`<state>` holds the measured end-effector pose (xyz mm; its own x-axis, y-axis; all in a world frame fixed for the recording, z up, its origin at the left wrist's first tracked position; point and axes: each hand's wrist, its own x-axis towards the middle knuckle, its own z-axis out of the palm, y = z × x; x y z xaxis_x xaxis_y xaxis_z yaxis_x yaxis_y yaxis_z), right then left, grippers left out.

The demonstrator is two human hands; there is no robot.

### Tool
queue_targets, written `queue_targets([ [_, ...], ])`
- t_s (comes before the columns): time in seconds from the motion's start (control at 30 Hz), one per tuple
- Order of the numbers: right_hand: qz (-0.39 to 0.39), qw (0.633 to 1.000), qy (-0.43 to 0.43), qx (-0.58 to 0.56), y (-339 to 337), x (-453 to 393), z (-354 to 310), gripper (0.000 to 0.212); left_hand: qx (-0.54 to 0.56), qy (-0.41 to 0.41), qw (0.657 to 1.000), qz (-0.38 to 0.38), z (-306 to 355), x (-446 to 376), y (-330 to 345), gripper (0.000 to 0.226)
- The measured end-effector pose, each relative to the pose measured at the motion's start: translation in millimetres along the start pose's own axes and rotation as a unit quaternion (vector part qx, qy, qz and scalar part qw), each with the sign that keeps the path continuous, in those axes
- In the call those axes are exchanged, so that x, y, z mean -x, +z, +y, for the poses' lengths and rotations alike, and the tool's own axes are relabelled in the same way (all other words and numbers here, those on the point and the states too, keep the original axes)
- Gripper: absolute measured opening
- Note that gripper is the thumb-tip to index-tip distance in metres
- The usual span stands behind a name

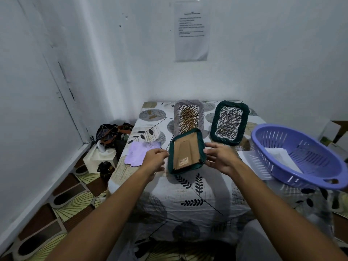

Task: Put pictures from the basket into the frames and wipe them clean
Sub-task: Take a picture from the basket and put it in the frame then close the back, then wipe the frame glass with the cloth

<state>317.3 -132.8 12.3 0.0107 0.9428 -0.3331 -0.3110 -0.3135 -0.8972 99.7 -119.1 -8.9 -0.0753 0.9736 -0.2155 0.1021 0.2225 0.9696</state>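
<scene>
A dark green frame (pixel 185 153) is held above the table with its brown cardboard back toward me. My left hand (pixel 155 160) grips its left edge and my right hand (pixel 219 159) grips its right edge. Behind it a grey frame (pixel 188 115) and a second green frame (pixel 228 122) lie face up, each showing a scribble picture. The purple plastic basket (pixel 299 155) stands at the right with white paper (pixel 276 154) inside it. A lilac cloth (pixel 141 153) lies on the table to the left of my left hand.
The table (pixel 188 200) wears a leaf-patterned cover and stands against white walls. A white sheet (pixel 244 155) sticks out from under the basket. Bags and a white box (pixel 101 157) sit on the floor to the left. A printed notice (pixel 192 31) hangs on the wall.
</scene>
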Motion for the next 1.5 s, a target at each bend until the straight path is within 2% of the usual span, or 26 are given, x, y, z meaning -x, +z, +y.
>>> queue_targets([
  [0.07,-0.003,0.999,-0.032,0.02,6,7,-8,0.032,-0.029,0.063,0.998,0.007,16,2,9,0.007],
  [0.13,-0.003,0.997,-0.065,0.047,13,13,-14,0.03,-0.023,0.088,0.996,-0.023,35,7,20,0.006],
  [0.3,0.009,0.976,-0.175,0.131,33,24,-14,0.032,0.096,0.001,0.992,-0.083,64,20,45,0.018],
  [0.43,0.018,0.936,-0.261,0.234,42,27,-8,0.03,0.161,-0.003,0.983,-0.09,57,19,50,0.011],
  [0.6,-0.002,0.911,-0.307,0.276,44,25,-10,0.029,0.293,-0.027,0.943,-0.156,48,18,36,0.011],
  [0.7,0.05,0.887,-0.345,0.301,34,16,-14,0.022,0.349,-0.059,0.921,-0.164,40,15,27,0.022],
  [0.8,0.103,0.897,-0.297,0.312,16,1,-13,0.024,0.381,-0.082,0.904,-0.173,30,12,16,0.027],
  [0.87,0.106,0.937,-0.2,0.268,8,-2,-9,0.025,0.402,-0.084,0.893,-0.182,23,9,12,0.029],
  [0.93,0.06,0.986,-0.062,0.139,5,0,-4,0.022,0.416,-0.081,0.887,-0.182,15,6,9,0.031],
  [0.97,0.026,0.997,-0.009,0.077,2,0,-1,0.022,0.417,-0.082,0.887,-0.178,11,5,8,0.032],
  [1.03,-0.032,0.998,0.044,-0.012,-3,-2,5,0.024,0.41,-0.089,0.892,-0.169,4,3,8,0.033],
  [1.13,-0.052,0.995,0.046,-0.074,-7,-11,10,0.031,0.392,-0.109,0.899,-0.159,-5,0,9,0.036],
  [1.23,-0.043,0.996,0.042,-0.059,-9,-15,12,0.04,0.33,-0.126,0.925,-0.139,-9,-3,9,0.033],
  [1.37,-0.021,0.998,0.051,-0.041,-16,-22,19,0.043,0.201,-0.115,0.969,-0.085,-11,-6,8,0.023],
  [1.5,0.013,0.998,0.062,-0.022,-18,-29,27,0.044,0.125,-0.094,0.987,-0.045,-14,-13,8,0.025],
])
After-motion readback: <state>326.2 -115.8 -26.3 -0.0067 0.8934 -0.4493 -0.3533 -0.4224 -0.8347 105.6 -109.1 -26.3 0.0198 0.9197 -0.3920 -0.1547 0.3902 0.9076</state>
